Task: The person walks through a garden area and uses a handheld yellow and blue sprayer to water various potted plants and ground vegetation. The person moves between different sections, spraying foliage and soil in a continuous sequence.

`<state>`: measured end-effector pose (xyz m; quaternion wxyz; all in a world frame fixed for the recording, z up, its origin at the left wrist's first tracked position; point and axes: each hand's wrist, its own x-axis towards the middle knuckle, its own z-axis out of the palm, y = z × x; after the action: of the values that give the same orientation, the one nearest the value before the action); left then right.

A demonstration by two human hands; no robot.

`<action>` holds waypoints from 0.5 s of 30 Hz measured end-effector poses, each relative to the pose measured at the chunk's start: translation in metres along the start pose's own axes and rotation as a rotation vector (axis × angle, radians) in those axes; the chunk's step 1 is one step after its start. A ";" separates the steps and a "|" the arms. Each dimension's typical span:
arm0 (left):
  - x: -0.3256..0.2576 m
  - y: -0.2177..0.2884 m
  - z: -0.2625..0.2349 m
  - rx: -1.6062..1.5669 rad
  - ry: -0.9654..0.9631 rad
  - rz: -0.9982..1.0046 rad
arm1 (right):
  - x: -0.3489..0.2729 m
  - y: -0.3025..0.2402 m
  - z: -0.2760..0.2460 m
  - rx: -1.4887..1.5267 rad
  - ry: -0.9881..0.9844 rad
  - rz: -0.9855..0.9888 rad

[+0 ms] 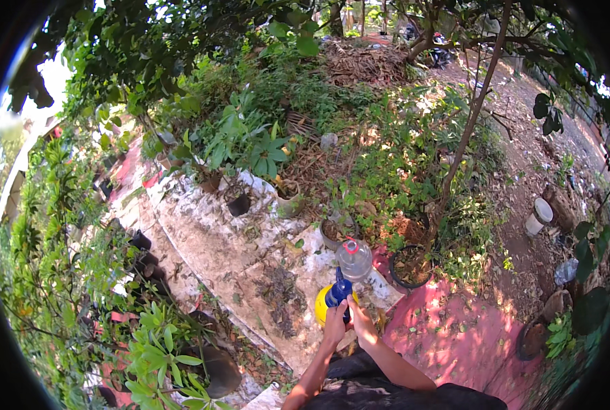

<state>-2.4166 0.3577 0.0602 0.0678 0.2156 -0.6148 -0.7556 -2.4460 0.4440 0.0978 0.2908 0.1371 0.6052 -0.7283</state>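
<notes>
We have both hands up in front of us on a yellow plastic spray bottle with a dark blue trigger head [337, 295]: our left hand [334, 321] wraps its fingers round the body from the left, and our right hand [361, 320] closes on the blue head from the right. Touching the sprayer's far side is a clear plastic bottle with a red ring at its neck [353, 259], tilted toward us. We judge the sprayer is being filled, so we would keep the yellow body steady and upright and tip the clear bottle slowly. The sprayer looks smooth and rounded, the bottle thin and glossy. Below lies a rough, stained whitish concrete ledge [216, 239], with dark round plastic plant pots [239, 204] and leafy plants about it.
</notes>
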 end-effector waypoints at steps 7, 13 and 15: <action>0.036 -0.038 0.006 -0.060 -0.103 0.094 | 0.017 0.005 -0.011 -0.063 0.015 -0.071; 0.044 -0.041 0.030 0.116 -0.128 0.142 | 0.038 0.002 -0.021 0.159 0.126 -0.066; 0.045 -0.039 0.035 0.108 -0.061 -0.005 | 0.041 0.000 -0.025 0.173 0.133 -0.078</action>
<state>-2.4653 0.3815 0.0171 0.0355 0.1976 -0.6557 -0.7278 -2.4823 0.4576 0.0692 0.2085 0.1863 0.5630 -0.7778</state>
